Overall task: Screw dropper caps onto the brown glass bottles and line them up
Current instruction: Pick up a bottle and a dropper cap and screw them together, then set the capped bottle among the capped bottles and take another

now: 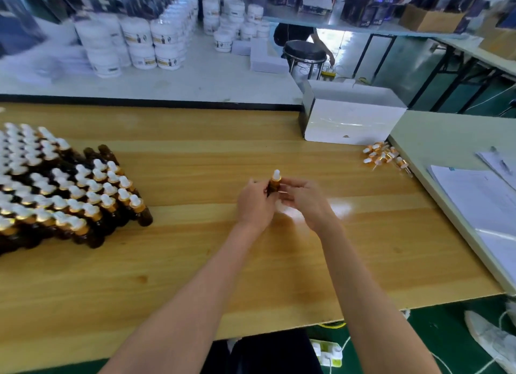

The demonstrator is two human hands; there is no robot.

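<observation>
Mid-worktop (195,262), held just above the wood: one brown bottle (273,189), upright, dropper cap (276,175) seated on its neck, white bulb up; left grip (255,203) is wrapped round the bottle body from the left, fingers curled on the glass; right grip (303,199) comes in from the right, thumb and fingertips pinching at the cap's gold collar, remaining fingers loosely curled below; contact point is slightly blurred, so whether the cap is fully seated is unclear.

Left side of worktop: capped bottles (69,197) standing in a tight block of diagonal rows, touching one another, white bulbs up; block runs off the left edge of view; a few uncapped bottles (102,153) stand at its back right corner, touching the block.

Right rear of worktop: small pile of loose caps (384,157) lying on their sides, well apart from the hands; white box (351,122) just behind the pile, lid flap raised.

Adjoining pale surface on the right: stack of papers (480,203), pen (501,161) on a sheet behind it.

Far bench behind the worktop: stacked white tubs (139,44); round black stool (304,52) to their right.

Floor under the near edge: power strip (326,351) with a white cable.
</observation>
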